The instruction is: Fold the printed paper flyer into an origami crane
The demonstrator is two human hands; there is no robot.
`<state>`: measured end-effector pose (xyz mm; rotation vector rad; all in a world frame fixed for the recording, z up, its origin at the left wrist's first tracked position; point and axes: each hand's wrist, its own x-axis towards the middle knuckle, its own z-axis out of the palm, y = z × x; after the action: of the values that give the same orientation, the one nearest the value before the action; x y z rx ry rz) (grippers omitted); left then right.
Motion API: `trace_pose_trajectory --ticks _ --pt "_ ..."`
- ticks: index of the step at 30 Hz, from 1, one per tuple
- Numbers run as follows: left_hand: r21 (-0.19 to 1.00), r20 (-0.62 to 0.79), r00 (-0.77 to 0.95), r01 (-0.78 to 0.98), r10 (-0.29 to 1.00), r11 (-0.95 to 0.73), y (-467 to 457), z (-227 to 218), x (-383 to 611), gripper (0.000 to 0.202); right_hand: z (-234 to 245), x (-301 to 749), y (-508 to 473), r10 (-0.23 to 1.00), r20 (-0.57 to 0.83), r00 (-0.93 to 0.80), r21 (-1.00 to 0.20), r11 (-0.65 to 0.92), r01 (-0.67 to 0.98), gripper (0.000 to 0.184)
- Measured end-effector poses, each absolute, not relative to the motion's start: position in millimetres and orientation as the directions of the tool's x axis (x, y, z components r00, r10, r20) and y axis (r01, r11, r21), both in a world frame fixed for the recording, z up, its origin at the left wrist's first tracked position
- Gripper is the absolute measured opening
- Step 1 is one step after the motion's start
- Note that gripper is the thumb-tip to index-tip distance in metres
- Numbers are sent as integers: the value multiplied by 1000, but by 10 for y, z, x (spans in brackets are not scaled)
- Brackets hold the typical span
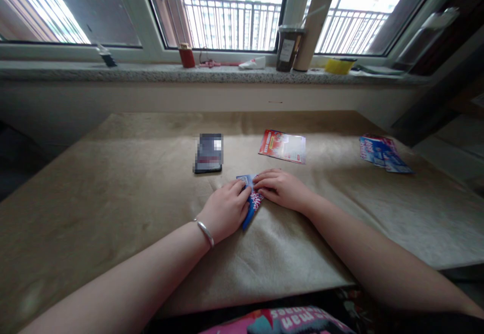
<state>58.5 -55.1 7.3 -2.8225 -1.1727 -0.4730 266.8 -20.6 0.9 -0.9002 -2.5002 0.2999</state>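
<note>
A folded blue paper leaflet (255,202) with red and white print lies aslant on the cloth-covered table, partly hidden under my fingers. My left hand (229,207), with a silver bangle at the wrist, has its fingers bent over the leaflet's left side and holds it down. From the other side, my right hand (279,187) grips the upper right edge with its fingertips pressed together. Just beyond my left hand lies a dark phone (209,153), its screen blurred. A flat red and white leaflet (283,146) rests past my right hand.
Several blue and red folded leaflets (384,154) lie overlapping on the right of the table (113,187). Behind it, the granite windowsill (151,73) carries a red jar (186,56), a dark cup (286,51), a tall beige cylinder (315,23) and a yellow item (339,66).
</note>
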Motion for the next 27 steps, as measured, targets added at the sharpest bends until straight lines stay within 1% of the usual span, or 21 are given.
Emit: trace_pose_trajectory --ticks 8,12,15,21,27 --pt "170 270 652 692 708 -702 -530 -42 589 34 -3 2673 -190 657 367 -658 -412 749 519 15" --pt "147 286 660 687 695 -712 -528 -49 591 32 2 2675 -196 664 369 -650 -429 742 515 13" --pt "143 259 665 691 701 -708 -529 -39 581 32 -1 2681 -202 662 374 -650 -432 744 510 9" --pt "186 248 659 687 710 -702 -517 -36 565 32 63 2701 -223 605 341 -719 -358 791 496 8" --pt "187 260 655 687 710 -702 -512 -58 553 32 151 2699 -247 580 304 -756 -257 814 521 12"
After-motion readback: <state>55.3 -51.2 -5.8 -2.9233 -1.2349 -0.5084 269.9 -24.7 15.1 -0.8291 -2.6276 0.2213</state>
